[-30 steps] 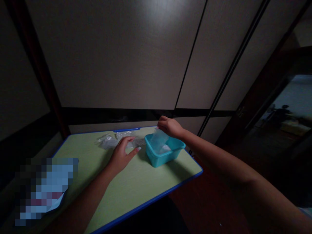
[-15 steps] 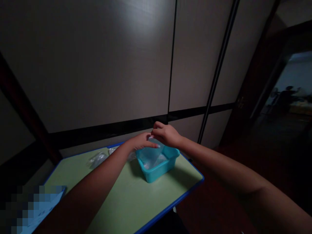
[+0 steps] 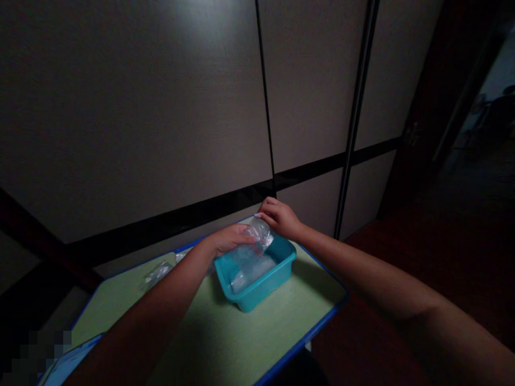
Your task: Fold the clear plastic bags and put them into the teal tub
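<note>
Glinting, a crumpled clear bag [image 3: 263, 232] is pinched by the right hand [image 3: 285, 221], fingers [image 3: 270, 208] bunched, and left hand [image 3: 228, 239], fingers parted.

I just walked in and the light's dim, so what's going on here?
A person's left hand and right hand hold a clear plastic bag over a turquoise tub. Clear plastic shows inside the tub too; whether it's the same bag is hard to tell. The tub sits on a green table, with crumpled plastic to its left.
</note>
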Demonstrator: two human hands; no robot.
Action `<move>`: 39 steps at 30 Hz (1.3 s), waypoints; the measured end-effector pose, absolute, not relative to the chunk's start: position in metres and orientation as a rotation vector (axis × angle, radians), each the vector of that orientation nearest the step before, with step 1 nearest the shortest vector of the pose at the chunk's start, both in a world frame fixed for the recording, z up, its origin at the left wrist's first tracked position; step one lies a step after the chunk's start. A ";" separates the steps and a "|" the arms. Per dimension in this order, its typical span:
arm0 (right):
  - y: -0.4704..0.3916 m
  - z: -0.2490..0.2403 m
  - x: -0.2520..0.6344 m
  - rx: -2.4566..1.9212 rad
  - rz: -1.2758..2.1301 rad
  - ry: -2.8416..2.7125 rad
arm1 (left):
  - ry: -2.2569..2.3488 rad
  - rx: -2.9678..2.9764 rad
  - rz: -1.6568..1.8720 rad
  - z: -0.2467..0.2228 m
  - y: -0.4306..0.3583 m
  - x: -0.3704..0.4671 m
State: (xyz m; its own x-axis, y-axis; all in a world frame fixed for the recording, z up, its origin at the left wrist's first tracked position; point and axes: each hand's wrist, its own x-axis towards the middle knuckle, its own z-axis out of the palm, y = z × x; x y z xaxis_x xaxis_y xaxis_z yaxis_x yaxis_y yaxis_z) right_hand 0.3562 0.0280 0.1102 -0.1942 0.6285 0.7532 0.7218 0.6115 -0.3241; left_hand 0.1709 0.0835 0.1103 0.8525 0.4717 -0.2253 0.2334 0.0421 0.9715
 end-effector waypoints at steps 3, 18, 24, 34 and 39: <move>0.033 0.100 0.361 -1.140 -0.088 -1.826 | 0.573 1.540 0.182 0.106 0.083 0.170; 0.015 0.093 0.362 -1.260 0.435 -1.971 | 0.774 2.128 -0.182 0.110 0.085 0.156; 0.013 0.100 0.364 -1.281 0.543 -2.234 | 0.876 2.345 -0.383 0.118 0.081 0.158; 0.022 0.105 0.339 -1.584 0.293 -2.656 | 1.067 2.641 -0.567 0.122 0.058 0.169; 0.025 0.104 0.332 -1.662 0.255 -2.743 | 1.178 2.714 -0.561 0.122 0.047 0.172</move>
State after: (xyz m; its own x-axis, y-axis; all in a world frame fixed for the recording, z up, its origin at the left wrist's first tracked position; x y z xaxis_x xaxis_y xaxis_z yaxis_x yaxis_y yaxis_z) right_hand 0.3317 0.0251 0.1037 -0.4642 0.8735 -0.1464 0.8855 0.4546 -0.0958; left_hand 0.1722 0.0470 0.1221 0.6261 0.6777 -0.3855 0.7263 -0.6868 -0.0278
